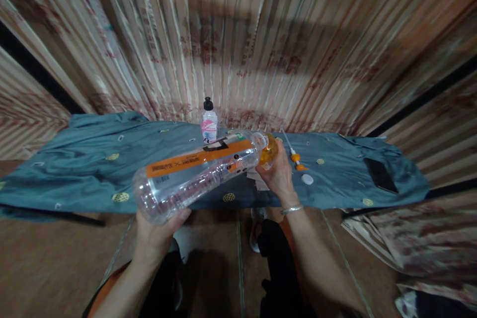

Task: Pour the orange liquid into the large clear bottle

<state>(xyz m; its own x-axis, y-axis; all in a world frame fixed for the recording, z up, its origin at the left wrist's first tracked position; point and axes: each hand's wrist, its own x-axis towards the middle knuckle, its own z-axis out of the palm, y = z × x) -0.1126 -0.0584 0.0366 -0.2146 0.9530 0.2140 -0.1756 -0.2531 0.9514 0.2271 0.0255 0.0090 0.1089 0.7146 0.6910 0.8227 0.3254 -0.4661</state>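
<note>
A large clear plastic bottle [201, 171] with an orange label lies tilted across the middle of the view, its neck to the right and a little higher than its base. My left hand [158, 231] is closed around the base from below. At the neck, my right hand [278, 171] grips a small amber bottle [269, 151], whose mouth meets or sits very close to the big bottle's mouth. To the right of that hand lie an orange and white pump head [296, 160] with a thin clear tube and a white round disc [307, 179].
A narrow table with a green patterned cloth [89, 159] runs across the view. A small clear bottle with a black cap [209, 121] stands at its back edge. A dark phone [380, 175] lies at the right end. Behind hangs a striped curtain [238, 35]; dark metal poles [428, 92] slant at both sides.
</note>
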